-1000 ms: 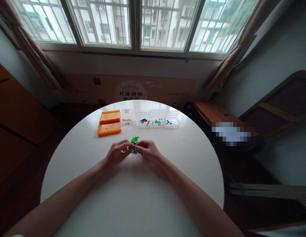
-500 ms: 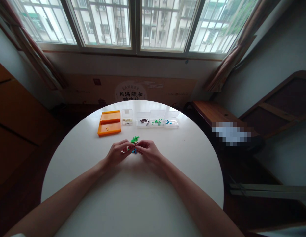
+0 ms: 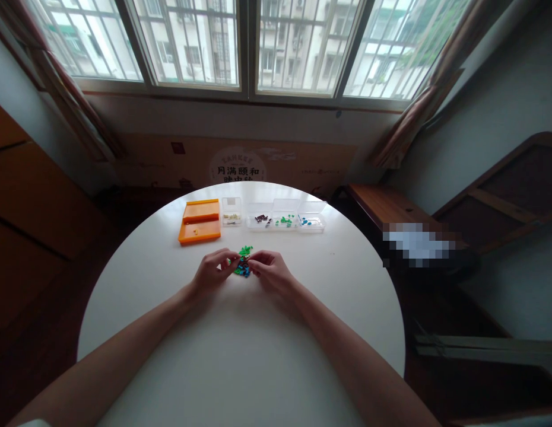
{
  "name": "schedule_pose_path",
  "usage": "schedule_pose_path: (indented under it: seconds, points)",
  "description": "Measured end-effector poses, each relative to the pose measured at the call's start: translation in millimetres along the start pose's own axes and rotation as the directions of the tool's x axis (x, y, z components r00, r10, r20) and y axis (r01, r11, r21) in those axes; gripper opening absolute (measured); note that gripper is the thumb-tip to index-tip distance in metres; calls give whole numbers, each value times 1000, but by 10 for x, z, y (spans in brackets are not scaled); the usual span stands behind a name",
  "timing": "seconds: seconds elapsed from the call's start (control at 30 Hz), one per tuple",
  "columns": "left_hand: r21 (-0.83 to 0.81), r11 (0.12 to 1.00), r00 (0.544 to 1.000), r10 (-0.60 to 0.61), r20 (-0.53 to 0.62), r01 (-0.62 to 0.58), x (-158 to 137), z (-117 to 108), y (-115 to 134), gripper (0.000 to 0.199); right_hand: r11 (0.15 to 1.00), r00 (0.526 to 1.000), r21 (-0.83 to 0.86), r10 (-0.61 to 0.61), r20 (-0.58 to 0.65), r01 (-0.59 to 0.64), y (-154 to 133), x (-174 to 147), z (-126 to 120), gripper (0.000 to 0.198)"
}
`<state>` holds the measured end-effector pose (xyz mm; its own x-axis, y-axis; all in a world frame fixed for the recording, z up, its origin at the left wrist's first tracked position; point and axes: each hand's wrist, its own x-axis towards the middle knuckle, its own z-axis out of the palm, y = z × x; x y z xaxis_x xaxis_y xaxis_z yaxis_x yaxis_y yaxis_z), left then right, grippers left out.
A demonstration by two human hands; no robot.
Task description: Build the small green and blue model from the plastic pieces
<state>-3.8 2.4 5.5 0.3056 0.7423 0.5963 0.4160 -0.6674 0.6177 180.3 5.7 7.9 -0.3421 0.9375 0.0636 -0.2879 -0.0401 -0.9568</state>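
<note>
A small heap of green, blue and dark pieces [image 3: 243, 268] lies on the white round table [image 3: 231, 356]. They are too small for me to tell what they are. My left hand [image 3: 212, 267] is at the heap's left side, thumb and index finger closed toward each other over its edge. From the right, my right hand [image 3: 271, 268] comes in with its thumb and fingertips pinched together at the heap. Whatever sits between the fingertips of either hand is too tiny to make out. Bright green pieces [image 3: 246, 250] show just beyond my fingertips.
Behind the heap, toward the left, lies an orange tray [image 3: 200, 238] with a few small yellowish bits. Beside it stands a clear box [image 3: 231, 204] of pale pieces. Farther right, open clear boxes [image 3: 282, 228] hold dark, green and blue pieces. A wooden bench [image 3: 387, 204] stands right of the table.
My fingertips, which met over the heap, have drawn slightly apart, so more of the blue and dark pieces show between them. The view has shifted a little.
</note>
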Motion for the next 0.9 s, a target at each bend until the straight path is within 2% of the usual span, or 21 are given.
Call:
schedule_pose_path:
  seconds: [0.13,0.2,0.33,0.53,0.73,0.83,0.9]
  points:
    - [3,1000,1000,-16,6,16,2,13,-17,8,999,999,39,5,-40,-3,-21,27,-65,21]
    - [13,1000,1000,-17,3,17,4,19,-13,8,999,995,47,14,-102,-9,-43,53,-137,21]
    - [37,999,999,-35,20,34,6,24,-3,10,996,954,92,35,-297,-8,-112,105,-295,23]
    - [97,994,996,-63,65,56,-6,41,-19,13,981,898,165,160,-411,-99,-210,225,-423,29]
    - [119,991,994,-68,81,58,-13,47,-20,16,995,894,-24,73,-441,-93,-287,536,-491,27]
    - [130,991,994,-56,99,43,-11,46,-26,16,965,881,-229,2,-473,-125,-349,751,-522,25]
    - [134,991,992,-45,116,29,-10,43,-27,16,955,872,-271,-29,-488,-119,-378,862,-543,24]
